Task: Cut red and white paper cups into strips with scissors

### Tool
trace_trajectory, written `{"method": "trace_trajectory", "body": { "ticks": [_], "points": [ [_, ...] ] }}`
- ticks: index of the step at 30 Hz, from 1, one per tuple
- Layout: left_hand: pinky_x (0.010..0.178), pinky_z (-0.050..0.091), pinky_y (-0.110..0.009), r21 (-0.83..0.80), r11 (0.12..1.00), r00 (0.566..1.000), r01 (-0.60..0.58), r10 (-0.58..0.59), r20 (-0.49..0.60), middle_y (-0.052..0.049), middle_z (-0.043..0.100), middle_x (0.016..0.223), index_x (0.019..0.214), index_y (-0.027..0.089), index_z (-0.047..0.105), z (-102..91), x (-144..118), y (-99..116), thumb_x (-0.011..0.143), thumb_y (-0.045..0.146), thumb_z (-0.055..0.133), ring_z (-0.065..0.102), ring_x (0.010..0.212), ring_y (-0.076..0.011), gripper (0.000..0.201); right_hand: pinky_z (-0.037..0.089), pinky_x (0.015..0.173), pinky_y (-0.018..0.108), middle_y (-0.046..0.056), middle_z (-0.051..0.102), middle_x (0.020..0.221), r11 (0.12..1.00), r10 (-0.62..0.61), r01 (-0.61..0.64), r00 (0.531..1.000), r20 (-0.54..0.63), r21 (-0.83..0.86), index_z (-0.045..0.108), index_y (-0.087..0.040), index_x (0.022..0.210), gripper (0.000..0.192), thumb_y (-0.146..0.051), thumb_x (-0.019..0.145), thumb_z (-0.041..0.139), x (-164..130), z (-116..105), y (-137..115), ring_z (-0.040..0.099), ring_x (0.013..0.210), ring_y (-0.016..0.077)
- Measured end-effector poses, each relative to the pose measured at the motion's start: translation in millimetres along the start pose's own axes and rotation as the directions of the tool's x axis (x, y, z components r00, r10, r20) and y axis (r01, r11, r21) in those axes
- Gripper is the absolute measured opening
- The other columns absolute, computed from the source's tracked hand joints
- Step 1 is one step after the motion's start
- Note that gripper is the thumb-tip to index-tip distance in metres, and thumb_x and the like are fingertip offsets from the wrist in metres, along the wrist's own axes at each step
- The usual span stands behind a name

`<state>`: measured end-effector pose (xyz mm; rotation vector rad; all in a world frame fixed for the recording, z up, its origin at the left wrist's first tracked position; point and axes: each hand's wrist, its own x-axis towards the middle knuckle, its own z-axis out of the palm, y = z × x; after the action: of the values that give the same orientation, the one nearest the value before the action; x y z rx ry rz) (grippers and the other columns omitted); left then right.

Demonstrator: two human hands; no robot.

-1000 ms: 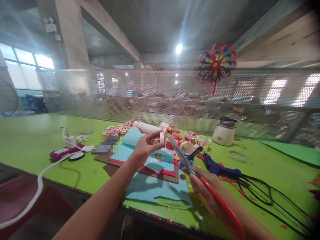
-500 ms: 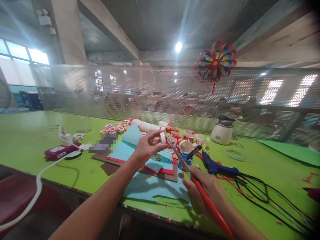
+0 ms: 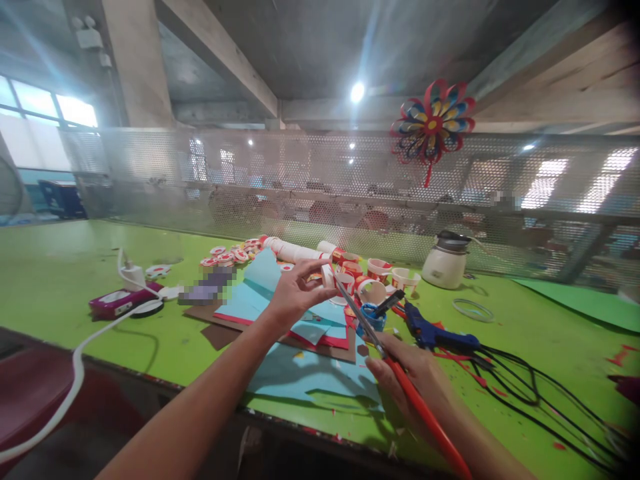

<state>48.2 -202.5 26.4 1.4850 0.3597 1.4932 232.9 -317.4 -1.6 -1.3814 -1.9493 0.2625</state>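
My left hand (image 3: 295,292) is closed in a pinch on a small white paper ring (image 3: 328,276), held between thumb and fingers above the papers. In my right hand (image 3: 417,370) is a pair of red-handled scissors (image 3: 425,415). Their blades point up and left, with the tips close beside the ring; whether they touch it I cannot tell. Beneath my hands lie light blue paper sheets (image 3: 245,300) over red and brown ones. Just behind the ring several cut paper cups (image 3: 377,269) are scattered.
A blue glue gun (image 3: 440,337) with black cables lies right of my right hand. A blue holder (image 3: 373,319) stands near the blades. Farther back are a cream jug (image 3: 445,263) and a stack of white cups (image 3: 295,251). A purple power strip (image 3: 125,301) lies left on the green table (image 3: 200,360).
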Motion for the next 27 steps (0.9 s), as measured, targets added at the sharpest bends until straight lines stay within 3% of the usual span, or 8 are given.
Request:
{"method": "trace_trajectory", "body": {
  "ticks": [11,17,22,27],
  "points": [
    [0.092,0.045,-0.035,0.006,1.0,1.0,-0.024,0.024,-0.011,-0.006,0.056,0.106,0.096,0.02,0.07,-1.3,-0.9,-2.4,0.055,0.012,0.08,0.054,0.105,-0.0217,0.043,0.038,0.053,0.029,0.002,0.063,0.061,0.999,-0.018,0.015,0.997,-0.073,-0.041,0.066,-0.022,0.093,0.038,-0.053,0.085,0.046,-1.3,1.2,-2.2,0.056,0.055,0.02],
    [0.091,0.046,-0.034,0.043,0.998,0.999,-0.034,0.033,0.014,-0.005,0.056,0.105,0.098,0.021,0.07,-1.6,-2.0,-1.6,0.058,0.013,0.078,0.055,0.104,-0.0209,0.042,0.042,0.058,0.031,0.005,0.072,0.077,1.0,-0.004,0.004,0.997,-0.083,0.0,0.067,-0.023,0.098,0.035,-0.049,0.085,0.049,-1.2,1.5,-0.2,0.063,0.066,0.0238],
    [0.091,0.046,-0.034,0.055,0.998,1.0,-0.022,0.022,0.005,-0.006,0.056,0.107,0.098,0.02,0.07,-0.6,-2.4,-0.6,0.056,0.013,0.079,0.056,0.103,-0.0211,0.043,0.041,0.055,0.031,0.005,0.067,0.067,0.996,-0.008,0.004,0.999,-0.041,-0.089,0.067,-0.02,0.094,0.035,-0.047,0.087,0.047,-1.3,0.4,0.8,0.062,0.059,0.0234],
    [0.091,0.046,-0.035,0.071,0.997,1.0,-0.025,0.025,0.0,-0.006,0.056,0.106,0.097,0.019,0.07,-0.6,-2.2,0.5,0.056,0.014,0.079,0.055,0.103,-0.0213,0.042,0.043,0.057,0.029,0.006,0.069,0.074,0.982,-0.003,0.009,0.999,0.032,-0.186,0.065,-0.019,0.102,0.033,-0.044,0.087,0.049,-0.4,-5.7,-1.3,0.064,0.065,0.0234]
  ]
}}
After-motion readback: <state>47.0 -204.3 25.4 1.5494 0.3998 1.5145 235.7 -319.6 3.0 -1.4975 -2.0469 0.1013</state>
